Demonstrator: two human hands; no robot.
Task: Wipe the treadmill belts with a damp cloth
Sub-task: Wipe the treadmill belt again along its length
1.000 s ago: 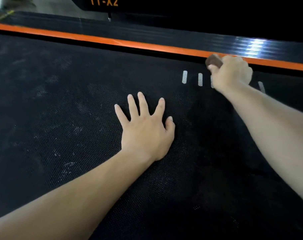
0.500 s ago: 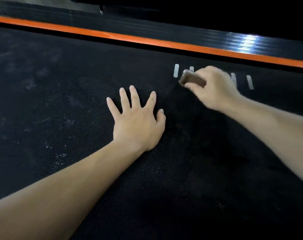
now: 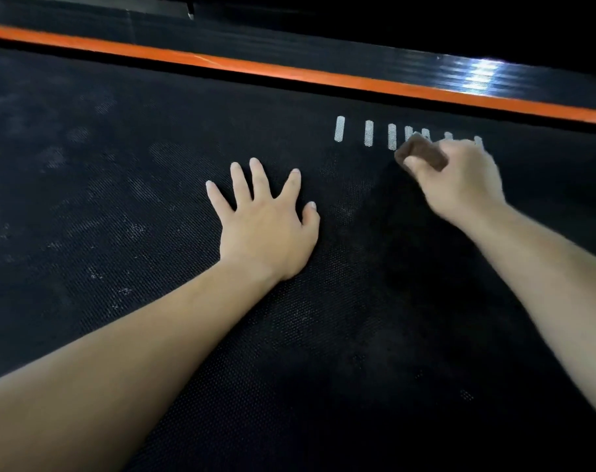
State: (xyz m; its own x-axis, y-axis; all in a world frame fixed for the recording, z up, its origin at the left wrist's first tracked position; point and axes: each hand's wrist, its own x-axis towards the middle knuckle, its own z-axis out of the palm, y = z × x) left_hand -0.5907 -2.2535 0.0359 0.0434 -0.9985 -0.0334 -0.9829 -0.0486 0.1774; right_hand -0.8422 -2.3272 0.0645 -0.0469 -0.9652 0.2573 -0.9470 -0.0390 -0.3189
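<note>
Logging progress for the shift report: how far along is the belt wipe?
Done: the belt looks darker, likely wiped, below the right hand. In hand: that hand grips the brown cloth by the white dashes; left hand rests flat. Left: pale dusty smudges across the belt's left part.

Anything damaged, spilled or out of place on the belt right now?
Nothing damaged or spilled. Only pale dusty smudges mottle the black textured treadmill belt left of the flat left hand: unwiped grime, probably. The row of short white dashes beside the brown cloth looks printed, evenly spaced.
</note>
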